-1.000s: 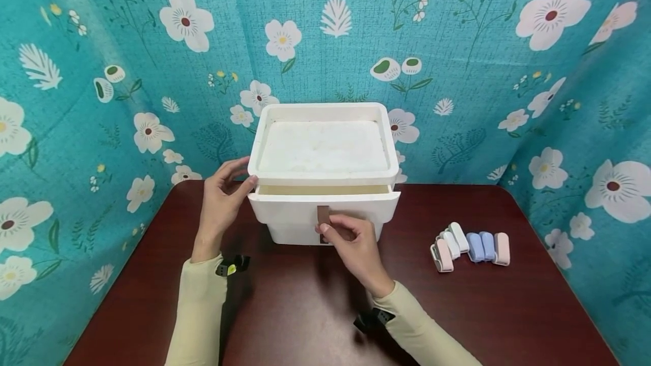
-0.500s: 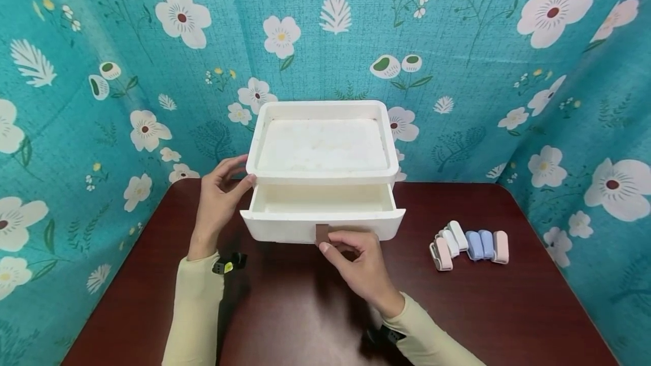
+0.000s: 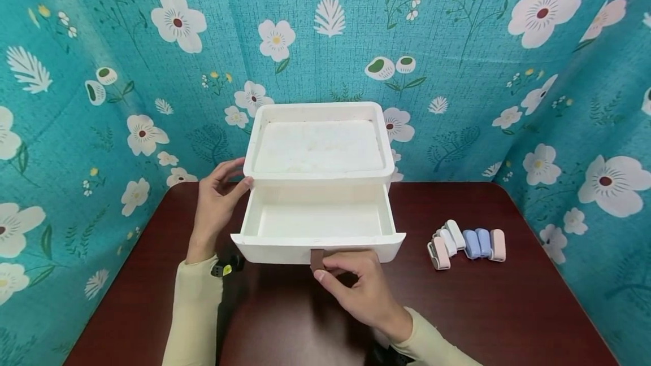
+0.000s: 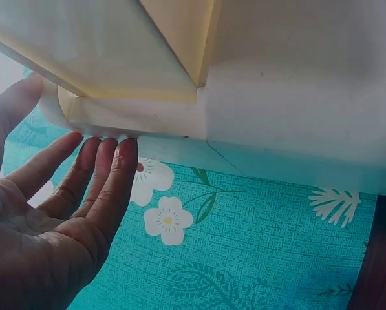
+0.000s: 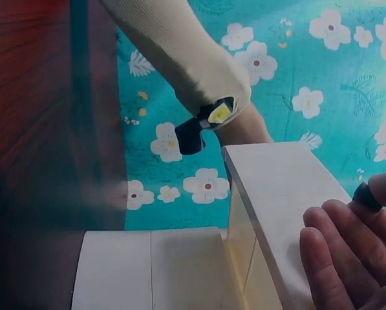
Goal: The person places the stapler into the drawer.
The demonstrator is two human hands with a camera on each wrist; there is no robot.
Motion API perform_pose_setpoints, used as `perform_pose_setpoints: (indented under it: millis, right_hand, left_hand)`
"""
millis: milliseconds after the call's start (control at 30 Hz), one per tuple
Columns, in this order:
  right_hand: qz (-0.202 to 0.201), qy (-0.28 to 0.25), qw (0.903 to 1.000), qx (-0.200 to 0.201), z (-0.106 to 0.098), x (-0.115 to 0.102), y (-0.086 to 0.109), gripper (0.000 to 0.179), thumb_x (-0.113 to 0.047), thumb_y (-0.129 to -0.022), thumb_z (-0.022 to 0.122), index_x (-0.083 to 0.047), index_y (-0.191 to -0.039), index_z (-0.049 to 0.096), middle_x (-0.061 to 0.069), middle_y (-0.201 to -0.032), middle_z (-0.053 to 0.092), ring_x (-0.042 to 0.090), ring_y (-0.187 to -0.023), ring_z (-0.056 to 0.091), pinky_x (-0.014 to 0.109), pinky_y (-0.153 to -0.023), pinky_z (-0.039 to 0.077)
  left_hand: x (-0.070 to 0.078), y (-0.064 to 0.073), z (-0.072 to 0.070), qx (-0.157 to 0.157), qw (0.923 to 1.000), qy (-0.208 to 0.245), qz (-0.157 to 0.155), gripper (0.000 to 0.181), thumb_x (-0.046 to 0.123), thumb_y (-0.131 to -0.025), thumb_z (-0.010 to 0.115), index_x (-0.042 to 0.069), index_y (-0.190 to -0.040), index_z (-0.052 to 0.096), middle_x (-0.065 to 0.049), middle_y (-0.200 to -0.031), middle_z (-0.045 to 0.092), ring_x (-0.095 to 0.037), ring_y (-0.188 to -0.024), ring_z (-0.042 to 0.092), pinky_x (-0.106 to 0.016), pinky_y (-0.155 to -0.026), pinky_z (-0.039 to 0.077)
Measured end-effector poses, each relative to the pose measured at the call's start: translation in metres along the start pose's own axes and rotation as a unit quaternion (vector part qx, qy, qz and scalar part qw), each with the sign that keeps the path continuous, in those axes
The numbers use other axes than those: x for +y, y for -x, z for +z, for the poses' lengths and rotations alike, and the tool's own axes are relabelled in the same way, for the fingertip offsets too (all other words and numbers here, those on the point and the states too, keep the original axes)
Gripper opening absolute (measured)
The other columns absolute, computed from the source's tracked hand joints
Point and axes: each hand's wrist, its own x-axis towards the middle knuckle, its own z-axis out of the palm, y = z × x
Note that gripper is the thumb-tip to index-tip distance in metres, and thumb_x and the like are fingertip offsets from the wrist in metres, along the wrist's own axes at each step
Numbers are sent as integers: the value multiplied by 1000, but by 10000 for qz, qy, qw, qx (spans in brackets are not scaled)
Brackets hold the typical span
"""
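Note:
A white storage box (image 3: 319, 148) with a recessed top stands at the back of the table, its white drawer (image 3: 282, 252) pulled well out and bare inside. My right hand (image 3: 363, 290) pinches the brown pull tab (image 3: 317, 260) at the drawer's front between thumb and fingers. In the right wrist view the tab (image 5: 366, 197) looks dark, with the other fingers curled beside the drawer front (image 5: 289, 194). My left hand (image 3: 213, 210) steadies the box's left side. The left wrist view shows its fairly straight fingertips (image 4: 125, 152) along the box wall, the thumb at the front corner.
On the table's right lie several small strap-like loops, among them a pink one (image 3: 498, 245), blue ones (image 3: 472, 244) and white ones (image 3: 454, 235). A teal flowered curtain (image 3: 325, 44) hangs close behind and on both sides of the dark red table (image 3: 285, 321).
My right hand has drawn the tab toward me, and the drawer has slid from barely open to well out. The left hand has stayed at the box's left side.

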Motion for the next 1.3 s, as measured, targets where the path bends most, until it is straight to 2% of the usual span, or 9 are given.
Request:
perform_pose_setpoints:
  millis: [267,533,633,833,1000,1100,1300]
  right_hand:
    - [-371,77,9993,-24,-2,-5,5,18,3,-87,77,-15,-86,74,-3,-70,71,1,-67,70,14,-64,57]
    - [-685,149,9975,-112,2,-9,12,19,3,-86,78,-15,-84,72,-5,-68,68,-4,-68,65,6,-66,51]
    - [-665,211,9975,-129,3,-12,13,19,3,-86,78,-15,-84,72,-4,-69,69,-2,-67,66,6,-64,52]
    - [-323,367,9985,-237,0,-17,17,12,0,-88,78,-11,-92,77,-2,-78,77,1,-70,73,11,-66,59]
    - [-36,288,9993,-225,-10,-21,18,14,2,-88,78,-8,-97,79,3,-83,80,3,-72,75,13,-65,60]
    - [-7,435,9990,-117,-21,-26,16,15,2,-87,79,-10,-97,80,3,-82,80,0,-70,73,13,-63,59]
    - [-420,769,9956,339,-47,-37,9,19,4,-80,82,-8,-94,80,3,-79,79,-1,-65,67,12,-62,56]
  left_hand:
    - [0,0,1,42,9999,80,62,43,13,-99,73,7,-141,65,-13,-135,66,2,-110,68,-13,-89,58]
    - [-1,2,2,53,9999,129,102,42,11,-98,72,5,-140,65,-10,-133,66,2,-111,67,-12,-89,58]
    - [-2,2,3,48,9998,114,127,42,11,-99,72,5,-140,65,-11,-134,66,2,-111,67,-12,-89,58]
    - [0,1,3,83,9999,73,119,43,12,-99,72,6,-140,65,-14,-136,66,2,-111,67,-12,-89,58]
    - [1,1,4,115,9999,37,70,43,13,-99,73,7,-141,65,-13,-136,66,2,-111,67,-12,-89,58]
    - [0,1,4,122,9999,35,51,43,13,-99,72,7,-141,65,-14,-137,66,2,-111,67,-12,-89,58]
    - [0,2,4,130,9999,58,63,43,13,-99,72,7,-141,65,-13,-137,66,1,-110,68,-12,-89,58]
